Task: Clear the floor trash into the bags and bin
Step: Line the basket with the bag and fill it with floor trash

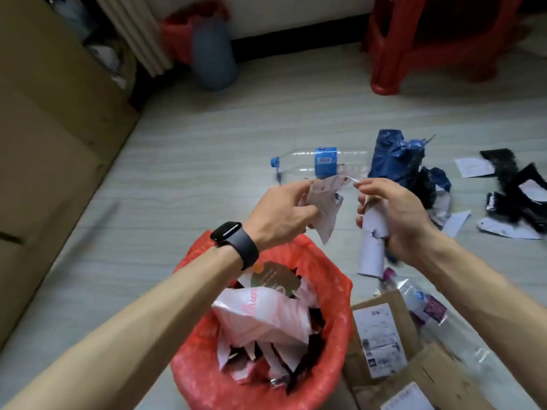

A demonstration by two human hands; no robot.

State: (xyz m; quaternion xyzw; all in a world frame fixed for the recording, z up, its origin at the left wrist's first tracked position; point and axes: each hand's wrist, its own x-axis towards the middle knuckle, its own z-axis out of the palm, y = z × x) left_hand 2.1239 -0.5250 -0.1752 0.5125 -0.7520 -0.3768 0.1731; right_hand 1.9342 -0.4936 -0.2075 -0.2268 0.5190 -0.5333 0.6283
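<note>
Grey floor (207, 137) carries a clear bottle (310, 164) (blue cap). Above the red-lined bin (201, 365), the left hand (284, 211) pinches crumpled paper (324, 208). The right hand (405, 220) grips a white tube (373, 247).

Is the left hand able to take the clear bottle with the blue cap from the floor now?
Probably not yet. The floor up to the clear bottle looks free, but the left hand grips crumpled paper, and the right hand holds a white tube.

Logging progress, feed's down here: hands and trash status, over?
Left grip holds torn paper over red-bagged bin. Right grip holds white tube, pinches paper's end. Bottle, blue bag lie on floor beyond.
</note>
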